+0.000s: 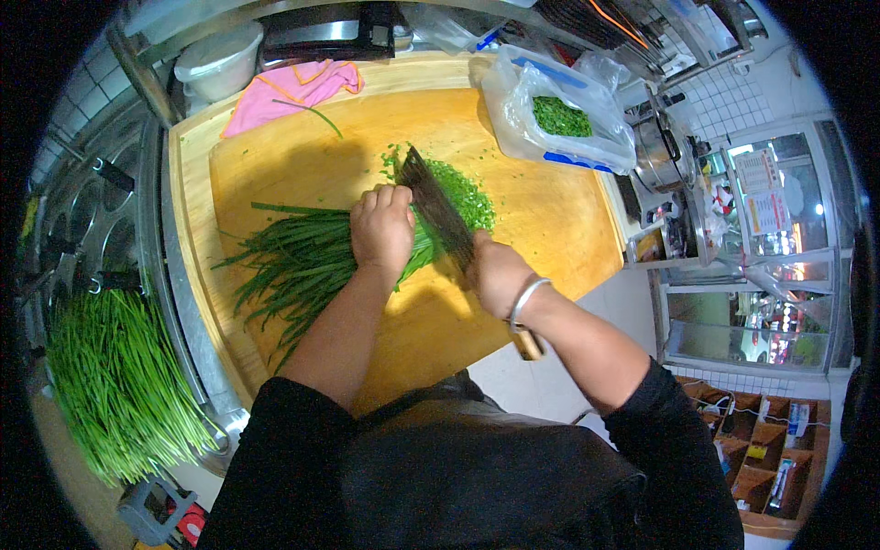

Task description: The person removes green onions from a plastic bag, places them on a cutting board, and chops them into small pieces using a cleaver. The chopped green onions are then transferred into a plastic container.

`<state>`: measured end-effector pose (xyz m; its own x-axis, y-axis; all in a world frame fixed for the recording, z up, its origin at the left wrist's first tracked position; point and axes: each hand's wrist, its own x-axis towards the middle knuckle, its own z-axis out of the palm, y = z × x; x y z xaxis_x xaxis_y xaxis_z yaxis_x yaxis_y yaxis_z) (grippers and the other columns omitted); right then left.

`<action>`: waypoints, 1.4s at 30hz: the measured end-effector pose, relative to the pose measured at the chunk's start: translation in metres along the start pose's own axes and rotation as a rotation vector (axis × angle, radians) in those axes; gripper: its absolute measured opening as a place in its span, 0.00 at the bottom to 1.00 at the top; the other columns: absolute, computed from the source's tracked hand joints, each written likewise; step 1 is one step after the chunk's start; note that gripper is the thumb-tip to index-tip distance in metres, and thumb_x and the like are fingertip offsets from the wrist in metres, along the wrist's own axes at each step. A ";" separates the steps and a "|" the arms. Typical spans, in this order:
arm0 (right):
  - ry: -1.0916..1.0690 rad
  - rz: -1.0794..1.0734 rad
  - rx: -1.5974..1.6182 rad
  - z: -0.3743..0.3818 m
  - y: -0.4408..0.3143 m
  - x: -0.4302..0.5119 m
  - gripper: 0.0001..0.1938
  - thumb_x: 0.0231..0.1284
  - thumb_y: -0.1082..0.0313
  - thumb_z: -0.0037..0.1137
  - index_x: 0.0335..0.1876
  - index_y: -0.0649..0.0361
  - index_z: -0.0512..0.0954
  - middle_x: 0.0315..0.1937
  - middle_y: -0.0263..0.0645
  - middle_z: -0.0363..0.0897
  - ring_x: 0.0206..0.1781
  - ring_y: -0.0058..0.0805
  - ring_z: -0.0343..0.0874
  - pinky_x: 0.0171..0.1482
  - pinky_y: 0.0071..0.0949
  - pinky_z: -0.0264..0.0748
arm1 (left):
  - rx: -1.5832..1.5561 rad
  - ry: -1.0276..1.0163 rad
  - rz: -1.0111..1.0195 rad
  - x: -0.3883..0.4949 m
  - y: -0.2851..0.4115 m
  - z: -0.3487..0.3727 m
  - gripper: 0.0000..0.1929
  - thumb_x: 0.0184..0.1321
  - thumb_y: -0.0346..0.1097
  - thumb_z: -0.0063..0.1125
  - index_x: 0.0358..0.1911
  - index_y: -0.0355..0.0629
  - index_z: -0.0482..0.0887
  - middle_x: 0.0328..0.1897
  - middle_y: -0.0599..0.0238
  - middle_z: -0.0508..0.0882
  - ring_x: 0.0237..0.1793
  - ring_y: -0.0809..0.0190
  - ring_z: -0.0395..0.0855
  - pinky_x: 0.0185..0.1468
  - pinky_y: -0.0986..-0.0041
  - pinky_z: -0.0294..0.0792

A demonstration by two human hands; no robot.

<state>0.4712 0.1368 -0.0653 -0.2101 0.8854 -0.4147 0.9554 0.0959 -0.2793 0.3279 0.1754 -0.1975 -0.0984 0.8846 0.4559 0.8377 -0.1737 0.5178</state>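
My right hand grips a cleaver with a dark blade and a wooden handle end that sticks out below the wrist. The blade stands at the cut end of a bundle of garlic chives. My left hand presses down on that bundle, its curled fingers close beside the blade. Long green leaves fan out to the left, under and beyond my left forearm. On the blade's far side lies a heap of finely chopped chives. All of this rests on a wooden cutting board.
A plastic tub lined with a clear bag holds chopped greens at the back right. A pink cloth lies at the back left, near a lidded white container. More chives lie at the left. A metal pot stands right.
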 end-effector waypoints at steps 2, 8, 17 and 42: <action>0.030 0.077 0.105 0.021 -0.006 0.015 0.10 0.54 0.75 0.45 0.40 0.71 0.64 0.27 0.62 0.76 0.34 0.59 0.77 0.37 0.48 0.73 | 0.016 0.014 0.004 0.000 0.000 -0.001 0.09 0.47 0.33 0.57 0.32 0.50 0.75 0.32 0.65 0.76 0.39 0.55 0.74 0.44 0.62 0.66; 0.188 0.000 0.132 0.029 0.000 0.001 0.11 0.54 0.75 0.45 0.41 0.70 0.63 0.24 0.60 0.75 0.31 0.58 0.76 0.35 0.47 0.72 | -0.009 0.043 -0.003 -0.002 0.001 -0.004 0.08 0.48 0.33 0.56 0.32 0.50 0.74 0.32 0.66 0.75 0.39 0.55 0.73 0.45 0.64 0.64; 0.056 -0.001 0.086 0.026 -0.006 0.010 0.11 0.52 0.75 0.46 0.40 0.71 0.64 0.23 0.59 0.75 0.29 0.57 0.76 0.33 0.47 0.72 | 0.020 0.006 -0.025 -0.001 -0.001 -0.001 0.09 0.48 0.34 0.56 0.34 0.50 0.73 0.33 0.67 0.76 0.41 0.56 0.73 0.47 0.65 0.63; 0.163 -0.015 0.173 0.052 0.002 0.014 0.09 0.56 0.74 0.42 0.41 0.70 0.63 0.24 0.57 0.75 0.32 0.55 0.77 0.36 0.45 0.72 | -1.015 -0.053 -0.906 0.042 -0.038 0.012 0.15 0.67 0.41 0.44 0.46 0.35 0.76 0.39 0.54 0.82 0.42 0.50 0.79 0.50 0.64 0.68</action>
<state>0.4591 0.1255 -0.1165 -0.1740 0.9476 -0.2679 0.8996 0.0423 -0.4347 0.2983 0.2246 -0.2063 -0.3579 0.8688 -0.3423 -0.2725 0.2534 0.9282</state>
